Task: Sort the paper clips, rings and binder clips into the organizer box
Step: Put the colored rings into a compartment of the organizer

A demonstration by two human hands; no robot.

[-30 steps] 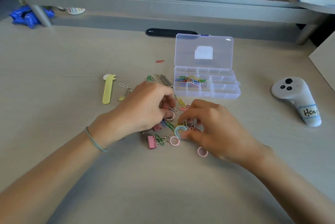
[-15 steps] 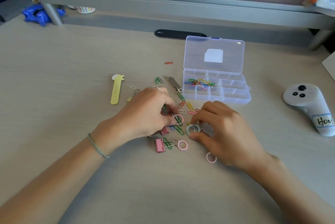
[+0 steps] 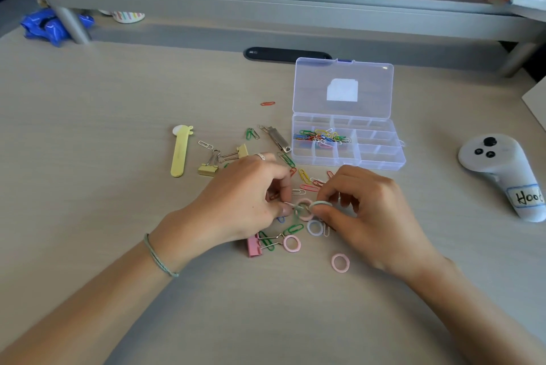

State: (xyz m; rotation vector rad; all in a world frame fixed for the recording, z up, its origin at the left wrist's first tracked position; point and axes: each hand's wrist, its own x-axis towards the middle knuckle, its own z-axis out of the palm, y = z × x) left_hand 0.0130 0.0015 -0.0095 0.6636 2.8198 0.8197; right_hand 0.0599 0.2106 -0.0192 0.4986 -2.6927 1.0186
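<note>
A clear organizer box [image 3: 381, 157] stands open on the desk, with several coloured paper clips [image 3: 320, 137] in one compartment. Loose paper clips, rings and binder clips lie in a heap in front of it. My left hand [image 3: 239, 202] pinches a thin wire clip hooked to a pink ring [image 3: 304, 208]. My right hand [image 3: 366, 211] pinches a pale green ring [image 3: 320, 204] right beside that pink ring. A white ring [image 3: 314, 228], two more pink rings [image 3: 292, 243] [image 3: 340, 262], a pink binder clip [image 3: 254, 245] and yellow binder clips [image 3: 208, 169] lie on the desk.
A yellow stick-shaped item [image 3: 180, 154] lies left of the heap. A metal clip [image 3: 279, 138] and a lone red paper clip [image 3: 267, 103] lie near the box. A white controller [image 3: 502, 169] lies at the right. A grey shelf rail [image 3: 266, 10] runs along the back.
Both hands have lifted off the heap and come together: the left now pinches the wire clip with the pink ring, the right has picked up the pale green ring. The yellow binder clips are uncovered.
</note>
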